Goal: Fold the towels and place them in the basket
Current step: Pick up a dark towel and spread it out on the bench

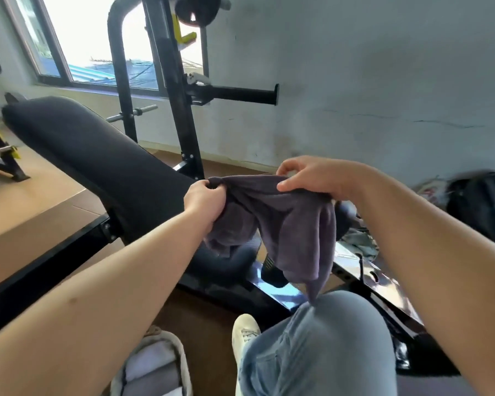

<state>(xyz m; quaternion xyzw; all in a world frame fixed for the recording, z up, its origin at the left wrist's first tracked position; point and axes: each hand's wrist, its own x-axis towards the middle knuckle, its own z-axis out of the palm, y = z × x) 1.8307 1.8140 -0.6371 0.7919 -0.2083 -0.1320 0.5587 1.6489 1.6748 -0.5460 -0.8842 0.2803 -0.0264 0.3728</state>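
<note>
Bare forearms; light blue jeans; white shoe.

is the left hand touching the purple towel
Touching. The head view shows the left hand with its fingers pinched on the top corner of the purple towel, which hangs bunched below.

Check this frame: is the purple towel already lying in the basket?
No: the purple towel hangs unfolded in the air, gripped at its top edge by the left hand and right hand, while the basket sits below on the floor.
</note>
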